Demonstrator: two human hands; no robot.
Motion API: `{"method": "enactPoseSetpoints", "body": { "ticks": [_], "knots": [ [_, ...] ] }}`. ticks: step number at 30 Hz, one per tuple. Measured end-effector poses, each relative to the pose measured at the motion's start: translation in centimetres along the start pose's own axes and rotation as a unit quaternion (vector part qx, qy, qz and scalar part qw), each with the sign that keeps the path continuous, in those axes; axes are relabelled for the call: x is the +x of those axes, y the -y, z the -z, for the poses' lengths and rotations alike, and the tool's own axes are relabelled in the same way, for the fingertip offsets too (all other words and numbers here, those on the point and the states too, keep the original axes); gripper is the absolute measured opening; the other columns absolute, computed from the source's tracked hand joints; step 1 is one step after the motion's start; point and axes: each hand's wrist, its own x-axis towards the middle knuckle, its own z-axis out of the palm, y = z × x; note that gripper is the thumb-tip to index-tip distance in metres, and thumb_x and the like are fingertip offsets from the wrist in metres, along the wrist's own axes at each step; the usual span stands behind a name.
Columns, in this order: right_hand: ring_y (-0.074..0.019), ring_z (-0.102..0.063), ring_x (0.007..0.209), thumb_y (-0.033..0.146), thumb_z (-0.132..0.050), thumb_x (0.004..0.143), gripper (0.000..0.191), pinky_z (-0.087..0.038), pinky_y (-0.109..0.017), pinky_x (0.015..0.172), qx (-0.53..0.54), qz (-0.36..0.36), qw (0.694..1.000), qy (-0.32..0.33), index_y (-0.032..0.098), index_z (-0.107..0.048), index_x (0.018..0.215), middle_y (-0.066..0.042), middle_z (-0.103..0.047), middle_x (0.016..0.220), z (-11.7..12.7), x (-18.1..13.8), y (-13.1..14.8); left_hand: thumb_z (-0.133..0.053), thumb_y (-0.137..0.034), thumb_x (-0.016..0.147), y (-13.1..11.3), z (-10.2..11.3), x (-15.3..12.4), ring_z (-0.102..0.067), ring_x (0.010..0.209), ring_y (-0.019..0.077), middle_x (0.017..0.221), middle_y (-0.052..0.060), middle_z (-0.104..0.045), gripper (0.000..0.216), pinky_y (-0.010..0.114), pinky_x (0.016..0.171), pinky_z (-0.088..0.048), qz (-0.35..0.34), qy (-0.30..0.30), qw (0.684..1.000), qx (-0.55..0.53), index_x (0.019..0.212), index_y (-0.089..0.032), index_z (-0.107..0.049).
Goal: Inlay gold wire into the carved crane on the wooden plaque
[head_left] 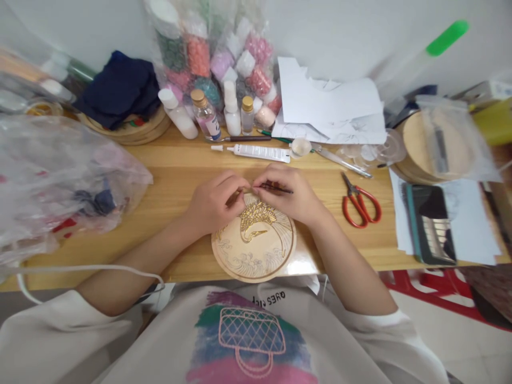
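Note:
A round wooden board [256, 261] lies at the table's front edge, drawn with waves and a crane [256, 221] whose head and feathers are outlined in raised gold wire. Over its upper edge, my left hand [218, 202] is closed in a pinch on what looks like a short bit of thin gold wire [248, 189], mostly hidden by the fingers. My right hand [294, 194] meets it fingertip to fingertip. Dark slim tweezers [278, 188] rest in its grip, pointing left towards the pinch.
Red-handled scissors [360, 205] lie right of my right hand. Behind are a white glue tube [262, 153], small bottles [207, 114], a silver craft knife [344, 162] and paper [328, 106]. A plastic bag [72, 181] fills the left; a phone [430, 224] lies right. A white cable [100, 269] crosses my left forearm.

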Motion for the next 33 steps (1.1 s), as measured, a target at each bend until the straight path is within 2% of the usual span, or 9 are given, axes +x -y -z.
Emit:
{"method": "enactPoseSetpoints", "body": {
  "ticks": [14,22,28,33],
  "knots": [
    [-0.0106,-0.058,0.065,0.016,-0.064,0.082,0.008,-0.044,-0.024,0.062,-0.014,-0.019,1.000,0.002,0.017,-0.071,0.079,0.000,-0.064,0.071,0.19,0.05,0.03,-0.057,-0.014,0.090,-0.05,-0.33,0.06,-0.058,0.070,0.0114,0.083,0.001,-0.065,0.005,0.023,0.061,-0.045,0.016,-0.034,0.999,0.016,0.089,-0.018,-0.060],
    [-0.0110,-0.059,0.066,0.017,-0.065,0.082,0.007,-0.044,-0.024,0.063,-0.013,-0.038,0.999,0.005,0.018,-0.071,0.079,0.000,-0.066,0.073,0.27,0.05,0.05,-0.055,-0.015,0.093,0.19,-0.40,-0.03,-0.060,0.074,0.0126,0.084,0.001,-0.064,0.006,0.024,0.063,-0.046,0.019,-0.023,1.000,-0.005,0.090,-0.019,-0.059],
    [-0.0104,-0.058,0.065,0.016,-0.067,0.082,0.005,-0.043,-0.023,0.061,-0.010,-0.014,1.000,0.005,0.016,-0.071,0.079,0.000,-0.065,0.073,0.10,0.00,0.11,-0.057,-0.015,0.092,0.08,-0.18,0.00,-0.054,0.062,0.0104,0.082,0.000,-0.064,0.006,0.023,0.054,-0.042,0.028,-0.013,0.999,-0.025,0.089,-0.020,-0.059],
    [-0.0106,-0.060,0.067,0.015,-0.067,0.082,0.005,-0.045,-0.023,0.063,-0.004,-0.007,1.000,-0.001,0.016,-0.071,0.080,-0.001,-0.066,0.073,0.10,0.04,0.09,-0.055,-0.015,0.093,-0.04,-0.09,0.02,-0.051,0.058,0.0091,0.083,0.000,-0.065,0.007,0.022,0.054,-0.041,0.041,0.004,0.999,-0.034,0.091,-0.018,-0.061]
  ]
}}
